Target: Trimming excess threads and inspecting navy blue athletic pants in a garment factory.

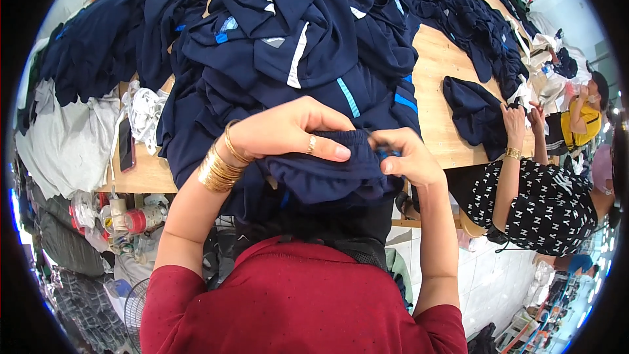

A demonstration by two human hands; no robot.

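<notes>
My left hand (291, 128), with gold bangles at the wrist and a ring, is closed on the gathered elastic edge of a navy garment (327, 180). Its thumb presses on top of the gathers. At the other end of that edge my right hand (413, 157) pinches a small blue tool (389, 153), mostly hidden by the fingers and slightly blurred. The garment hangs in folds below both hands, at the near edge of the table. Just beyond lies a large heap of navy garments (262, 72) with white and light-blue strips showing.
The wooden table (436, 59) carries more navy garments (98, 39) at left, white cords (144, 111) and a phone (126, 145). At right a co-worker (537, 203) in a black patterned top handles a navy piece (472, 115). Another person in yellow (576, 124) sits farther off.
</notes>
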